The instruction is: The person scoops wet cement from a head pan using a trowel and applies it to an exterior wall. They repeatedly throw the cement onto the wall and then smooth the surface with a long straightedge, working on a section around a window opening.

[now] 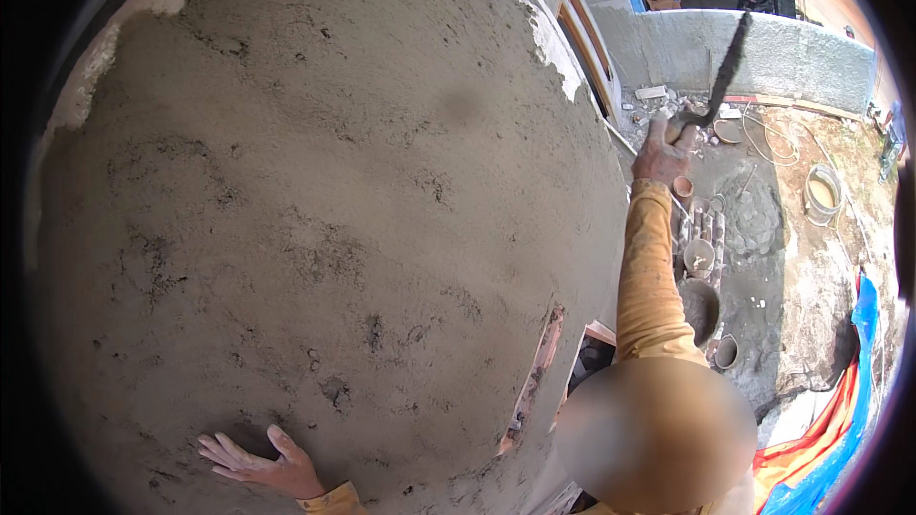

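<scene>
A broad wall (315, 200) of grey, damp-looking mortar fills most of the head view, its surface pitted with rough dark patches. Low on it, my left hand (260, 463) is open, fingers spread, at the wall's surface. Whether the palm presses on it I cannot tell. My right hand (662, 153), in a mustard sleeve, is closed around the handle of a trowel (729, 62), held out to the right of the wall. The trowel's dark blade shows nearly edge-on and points up. A round blurred patch hides the upper part of my right arm.
Below on the right are a mortar heap (752, 215), a dark tub (699, 311), a bucket of pale liquid (822, 194) and several small pails. A blue and orange tarp (840, 410) lies at lower right. A brick-edged slot (534, 377) cuts the wall; a low wall (735, 55) stands beyond.
</scene>
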Motion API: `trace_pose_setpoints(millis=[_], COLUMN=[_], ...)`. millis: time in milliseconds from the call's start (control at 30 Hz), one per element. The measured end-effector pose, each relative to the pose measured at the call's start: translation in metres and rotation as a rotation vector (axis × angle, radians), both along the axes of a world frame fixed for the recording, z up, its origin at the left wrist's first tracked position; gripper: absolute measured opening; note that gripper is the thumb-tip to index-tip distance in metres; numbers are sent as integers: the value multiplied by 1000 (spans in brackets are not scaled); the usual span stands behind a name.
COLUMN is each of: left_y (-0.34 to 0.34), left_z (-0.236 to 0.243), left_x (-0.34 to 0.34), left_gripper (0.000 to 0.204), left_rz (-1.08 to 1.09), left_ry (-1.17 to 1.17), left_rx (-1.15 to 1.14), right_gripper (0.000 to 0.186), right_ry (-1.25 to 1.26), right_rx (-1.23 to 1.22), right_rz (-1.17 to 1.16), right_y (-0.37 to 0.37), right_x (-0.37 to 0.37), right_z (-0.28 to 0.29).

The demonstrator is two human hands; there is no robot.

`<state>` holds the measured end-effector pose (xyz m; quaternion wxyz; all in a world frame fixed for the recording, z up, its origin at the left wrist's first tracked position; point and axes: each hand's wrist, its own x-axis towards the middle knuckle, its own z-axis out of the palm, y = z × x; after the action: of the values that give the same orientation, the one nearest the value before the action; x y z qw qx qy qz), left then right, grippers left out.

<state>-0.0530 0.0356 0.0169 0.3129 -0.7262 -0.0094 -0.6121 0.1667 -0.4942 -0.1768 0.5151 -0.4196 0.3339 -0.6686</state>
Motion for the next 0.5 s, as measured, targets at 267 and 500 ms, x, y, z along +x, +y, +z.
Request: trace_pose_setpoints(millis=[267,500], left_y=[-1,-91], left_z=[2,-43], left_x=[-1,15], left_gripper=[64,64], left_rz=[85,67], left_ry=[-76,164], left_rx=[35,124], right_gripper=[29,39], right_ry=[420,1509], right_rx=[-194,250], right_rz=[1184,1134], right_y=[266,92], right_x=[-117,-230], right_z=[-94,-367])
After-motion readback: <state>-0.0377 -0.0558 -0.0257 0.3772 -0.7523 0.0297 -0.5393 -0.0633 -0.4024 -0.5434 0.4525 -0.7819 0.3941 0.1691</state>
